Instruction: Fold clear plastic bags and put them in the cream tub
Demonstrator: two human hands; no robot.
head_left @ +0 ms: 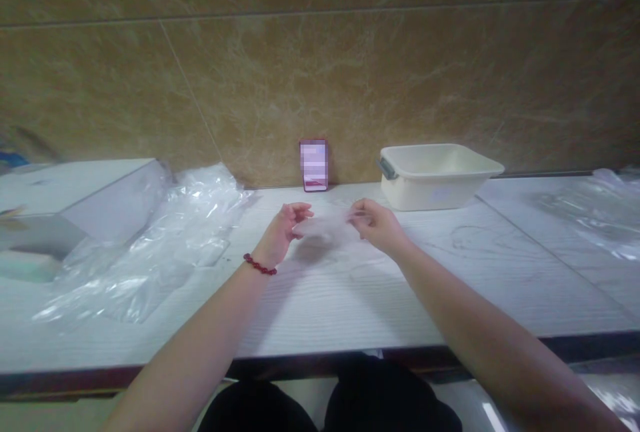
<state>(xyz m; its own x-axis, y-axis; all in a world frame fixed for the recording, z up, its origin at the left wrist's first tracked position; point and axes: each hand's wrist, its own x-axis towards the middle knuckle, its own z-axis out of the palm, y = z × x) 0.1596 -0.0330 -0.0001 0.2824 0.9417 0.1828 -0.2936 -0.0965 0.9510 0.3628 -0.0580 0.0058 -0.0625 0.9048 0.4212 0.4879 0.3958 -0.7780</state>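
Observation:
A thin, see-through piece of plastic (327, 225), blurred by motion, is stretched between my two hands just above the white wood-grain table (320, 312). My right hand (373, 222) pinches its right end between thumb and fingers. At its left end is my left hand (287, 225), with a red bead bracelet at the wrist; its fingers are curled and partly apart beside the plastic, and whether they grip it is too blurred to tell. Behind the hands, a phone (315, 165) with a lit screen leans upright against the wall.
A cream plastic tub (435, 185) with a grey handle clip stands at the back right. Clear plastic bags (165, 252) lie on the left, beside a white box (75, 199). More clear plastic (610, 212) lies at the far right. A brown marbled wall borders the table's back.

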